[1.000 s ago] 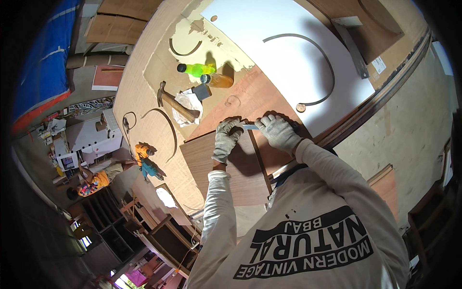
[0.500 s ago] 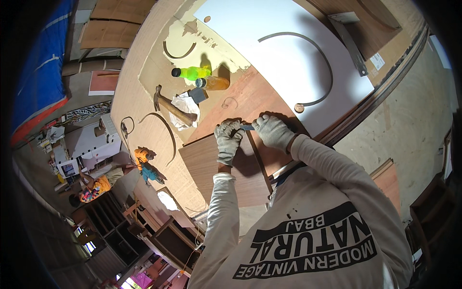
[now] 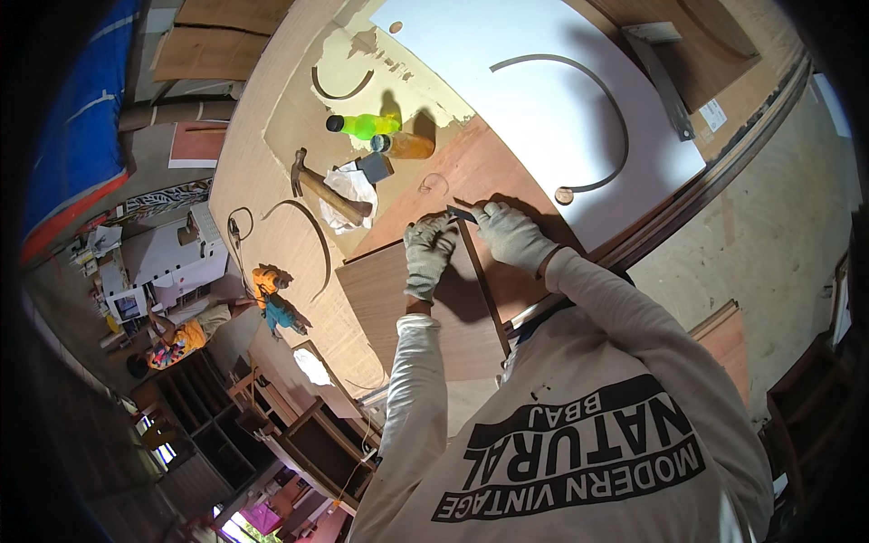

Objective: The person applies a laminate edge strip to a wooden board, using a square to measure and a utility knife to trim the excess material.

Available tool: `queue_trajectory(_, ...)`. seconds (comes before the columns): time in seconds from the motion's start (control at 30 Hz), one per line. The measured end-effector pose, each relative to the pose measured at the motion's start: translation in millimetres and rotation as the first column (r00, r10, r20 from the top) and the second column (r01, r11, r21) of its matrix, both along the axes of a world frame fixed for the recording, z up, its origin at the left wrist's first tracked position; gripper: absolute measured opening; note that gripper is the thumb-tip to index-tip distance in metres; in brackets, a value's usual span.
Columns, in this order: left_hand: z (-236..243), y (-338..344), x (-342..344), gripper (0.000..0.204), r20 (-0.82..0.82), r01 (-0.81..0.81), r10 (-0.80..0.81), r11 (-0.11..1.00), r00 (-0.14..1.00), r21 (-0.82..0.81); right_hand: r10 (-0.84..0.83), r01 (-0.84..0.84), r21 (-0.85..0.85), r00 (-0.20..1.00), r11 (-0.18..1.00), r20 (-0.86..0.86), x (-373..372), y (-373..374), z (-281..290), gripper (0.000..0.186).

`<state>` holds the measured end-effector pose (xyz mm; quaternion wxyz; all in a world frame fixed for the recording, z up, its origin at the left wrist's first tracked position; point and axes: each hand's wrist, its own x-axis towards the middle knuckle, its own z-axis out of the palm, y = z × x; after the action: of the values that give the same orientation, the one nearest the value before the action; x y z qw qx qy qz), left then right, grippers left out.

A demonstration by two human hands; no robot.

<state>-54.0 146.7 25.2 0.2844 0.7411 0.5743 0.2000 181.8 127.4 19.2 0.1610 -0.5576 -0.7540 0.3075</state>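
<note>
A carpentry workshop. A large workbench (image 3: 272,181) of plywood sheets carries a hammer (image 3: 324,190), glue bottles (image 3: 367,125) and curved cut wooden strips (image 3: 579,100). Brown veneered boards (image 3: 407,308) lie near. At left, unfinished wooden cabinet frames (image 3: 299,434), stacked panels (image 3: 208,45) and a blue tarpaulin (image 3: 77,118) surround the bare concrete floor (image 3: 769,226).

A small white rectangular label (image 3: 712,115) is sitting on the brown board at the far right of my bench. I am seeing no packages, signs or screens clearly enough to tell.
</note>
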Motion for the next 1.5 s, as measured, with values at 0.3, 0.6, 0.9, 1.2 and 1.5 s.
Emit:
queue_trajectory(0.3, 11, 6, 18, 0.036, -0.177, -0.008, 0.019, 0.998, 0.984, 0.061, -0.072, -0.022, -0.324, 0.959, 0.946, -0.273, 72, -51, 51, 0.039)
queue_trajectory(0.6, -17, -42, 43, 0.058, -0.307, -0.187, 0.318, 0.903, 0.897, 0.386, -0.015, -0.158, -0.326, 0.882, 0.932, -0.47, 124, -136, 45, 0.041)
queue_trajectory(0.9, -14, -206, 67, 0.068, -0.578, -0.146, 0.215, 0.976, 0.787, 0.163, -0.171, -0.013, -0.329, 0.834, 0.944, -0.525, 170, -210, 34, 0.041)
queue_trajectory(1.2, -29, -363, 86, 0.084, -0.568, -0.263, 0.316, 0.949, 0.76, 0.176, -0.488, -0.008, -0.693, 0.704, 0.721, -0.516, 172, -304, 35, 0.034)
queue_trajectory(1.5, -25, -474, 115, 0.092, -0.34, -0.579, 0.605, 0.794, 0.721, 0.184, -0.462, -0.052, -0.755, 0.763, 0.653, -0.453, 154, -392, 64, 0.023)
